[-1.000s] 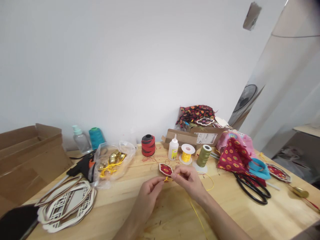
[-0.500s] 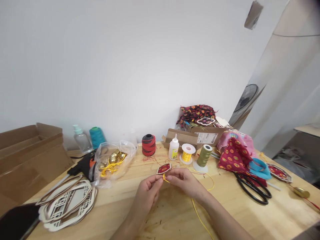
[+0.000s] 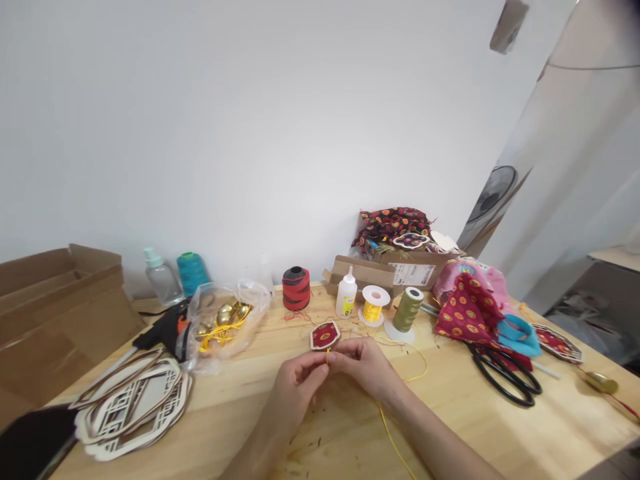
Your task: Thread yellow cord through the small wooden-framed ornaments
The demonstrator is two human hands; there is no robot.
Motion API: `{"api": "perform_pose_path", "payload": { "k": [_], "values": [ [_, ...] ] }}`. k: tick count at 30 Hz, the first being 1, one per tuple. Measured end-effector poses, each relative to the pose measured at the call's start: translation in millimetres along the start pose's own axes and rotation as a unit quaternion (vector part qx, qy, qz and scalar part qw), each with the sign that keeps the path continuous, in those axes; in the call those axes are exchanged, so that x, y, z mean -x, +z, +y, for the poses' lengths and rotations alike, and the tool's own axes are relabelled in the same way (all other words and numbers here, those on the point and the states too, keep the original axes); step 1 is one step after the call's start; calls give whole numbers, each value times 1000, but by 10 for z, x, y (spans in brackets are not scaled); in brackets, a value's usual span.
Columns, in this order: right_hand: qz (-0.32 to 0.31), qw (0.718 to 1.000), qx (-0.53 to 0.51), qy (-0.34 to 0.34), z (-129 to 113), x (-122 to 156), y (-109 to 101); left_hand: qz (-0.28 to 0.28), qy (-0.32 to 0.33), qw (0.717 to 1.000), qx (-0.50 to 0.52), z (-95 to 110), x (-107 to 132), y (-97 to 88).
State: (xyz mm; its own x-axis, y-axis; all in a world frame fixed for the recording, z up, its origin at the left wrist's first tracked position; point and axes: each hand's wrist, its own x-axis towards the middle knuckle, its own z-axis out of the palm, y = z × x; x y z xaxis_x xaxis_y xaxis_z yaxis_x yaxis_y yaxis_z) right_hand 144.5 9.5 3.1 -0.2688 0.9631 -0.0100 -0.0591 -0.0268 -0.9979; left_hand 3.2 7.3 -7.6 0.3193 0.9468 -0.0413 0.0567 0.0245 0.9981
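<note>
A: What do the hands look like in the head view?

B: The left hand (image 3: 296, 389) and the right hand (image 3: 362, 365) meet at the fingertips. Both are closed narrow, pinching a yellow cord (image 3: 329, 357) between them.

A: Where's the ornament?

B: The red ornament (image 3: 325, 336), six-sided with a pale rim and a patterned face, sits just above the fingertips, at the top of the cord. It's over the wooden table (image 3: 475, 427), but I can't tell whether it rests on the wood or hangs from the pinch.

A: And the rest of the cord?

B: One length runs from under the right hand down toward the near edge of the table. A thin loop also curves across the wood on the right.

A: What's nearest?

B: Just behind the ornament are a glue bottle (image 3: 346, 297), a yellow spool (image 3: 373, 310), an olive thread cone (image 3: 407, 310) and a red-and-black spool (image 3: 296, 289).

A: Further out?

B: To the left are a plastic bag of gold bells (image 3: 225, 325), a glue gun (image 3: 167, 331) and stacked wooden lattice frames (image 3: 133, 407). To the right, black-handled scissors (image 3: 505, 380) lie beside a red patterned cloth (image 3: 467, 312).
</note>
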Motion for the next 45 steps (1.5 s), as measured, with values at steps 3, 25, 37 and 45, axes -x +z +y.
{"api": "perform_pose_path", "payload": {
  "k": [3, 25, 37, 45],
  "values": [
    [43, 998, 35, 15, 46, -16, -5, -18, 1, 1000, 1, 3, -8, 4],
    [92, 992, -63, 66, 22, -17, 12, -42, 20, 997, 54, 9, -14, 60],
    [55, 996, -29, 62, 30, -12, 18, -35, -95, 992, 77, 45, 22, 76],
    [47, 991, -80, 94, 62, 6, 20, -105, -110, 953, 261, 49, 8, 64]
  ]
}}
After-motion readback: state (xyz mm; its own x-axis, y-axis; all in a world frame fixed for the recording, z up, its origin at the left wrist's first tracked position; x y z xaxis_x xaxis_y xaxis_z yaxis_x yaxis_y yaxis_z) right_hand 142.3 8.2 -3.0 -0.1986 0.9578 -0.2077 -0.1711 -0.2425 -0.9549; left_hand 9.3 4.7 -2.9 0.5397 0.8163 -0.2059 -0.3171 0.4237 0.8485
